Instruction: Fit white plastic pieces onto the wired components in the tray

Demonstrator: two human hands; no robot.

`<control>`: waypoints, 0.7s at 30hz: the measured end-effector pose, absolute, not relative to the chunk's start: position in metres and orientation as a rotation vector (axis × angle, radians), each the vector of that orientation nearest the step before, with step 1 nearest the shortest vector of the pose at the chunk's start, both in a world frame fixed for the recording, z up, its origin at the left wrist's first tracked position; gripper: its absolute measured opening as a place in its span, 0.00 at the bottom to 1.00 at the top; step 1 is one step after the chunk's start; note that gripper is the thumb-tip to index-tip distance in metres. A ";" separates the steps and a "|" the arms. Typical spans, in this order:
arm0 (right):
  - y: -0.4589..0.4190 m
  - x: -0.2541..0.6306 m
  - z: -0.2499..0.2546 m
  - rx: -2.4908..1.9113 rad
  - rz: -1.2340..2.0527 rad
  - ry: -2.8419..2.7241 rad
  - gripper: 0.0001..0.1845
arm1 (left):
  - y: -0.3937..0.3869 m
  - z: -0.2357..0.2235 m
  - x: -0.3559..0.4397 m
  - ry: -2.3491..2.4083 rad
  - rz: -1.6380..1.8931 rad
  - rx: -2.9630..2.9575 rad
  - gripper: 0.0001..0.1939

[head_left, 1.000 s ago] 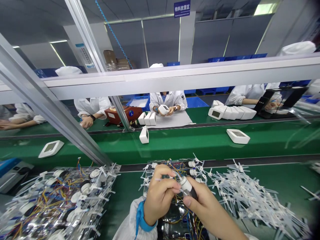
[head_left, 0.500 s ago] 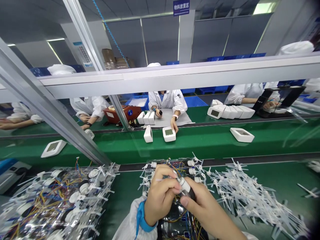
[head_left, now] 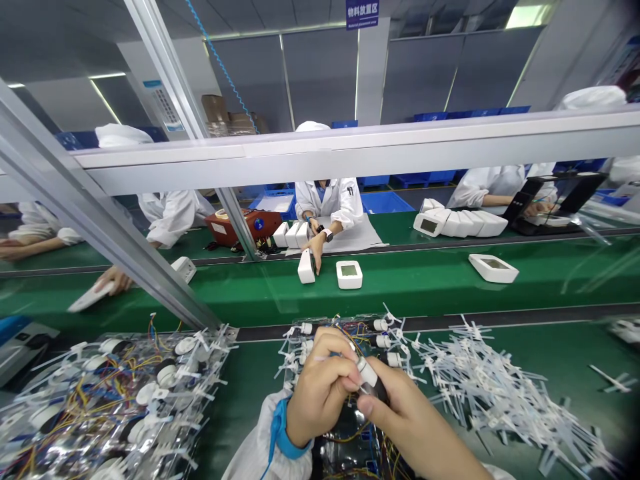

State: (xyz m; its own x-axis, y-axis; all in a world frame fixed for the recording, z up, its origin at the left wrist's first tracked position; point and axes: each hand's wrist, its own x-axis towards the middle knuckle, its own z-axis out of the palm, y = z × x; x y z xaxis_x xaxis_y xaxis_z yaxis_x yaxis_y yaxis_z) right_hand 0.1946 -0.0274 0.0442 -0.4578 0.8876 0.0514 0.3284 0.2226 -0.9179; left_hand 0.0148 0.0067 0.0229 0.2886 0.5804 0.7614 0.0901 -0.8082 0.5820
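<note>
Both my hands are together over a tray (head_left: 345,443) of wired parts. My right hand (head_left: 405,413) is closed round a small white-and-black cylindrical part (head_left: 367,375), thumb below it. At the part's upper left end, my left hand (head_left: 325,387) pinches a thin pale strip that looks like a cable tie; the fingers mostly hide it. Similar white-capped parts (head_left: 381,325) with ties on them line the tray beyond my hands, among coloured wires.
Loose cable ties (head_left: 505,387) lie heaped on the right. On the left sits another batch of wired parts (head_left: 115,407). A green conveyor (head_left: 400,293) carries white devices (head_left: 349,274) ahead. A metal post (head_left: 125,233) slants at left. Co-workers in white coats sit opposite.
My hands keep nearly the same pose on the cylindrical part. Devices on the conveyor have shifted right. The co-worker opposite now touches the upright device; another person's hand grips the left one.
</note>
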 end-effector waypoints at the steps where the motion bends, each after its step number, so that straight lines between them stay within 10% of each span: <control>1: -0.028 0.195 0.046 -1.152 1.202 -1.922 0.22 | 0.007 0.023 0.015 0.596 1.534 2.133 0.12; 21: -0.027 0.196 0.049 -1.405 1.029 -2.070 0.12 | 0.014 0.037 0.000 0.676 1.484 2.497 0.09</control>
State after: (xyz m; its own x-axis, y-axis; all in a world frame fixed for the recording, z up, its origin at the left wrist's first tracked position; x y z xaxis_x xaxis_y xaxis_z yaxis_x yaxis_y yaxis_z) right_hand 0.1963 -0.0271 0.0491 -0.3921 0.9184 -0.0530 0.5968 0.2101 -0.7744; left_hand -0.0001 0.0136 0.0370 0.4060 0.4562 0.7918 0.2980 -0.8852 0.3572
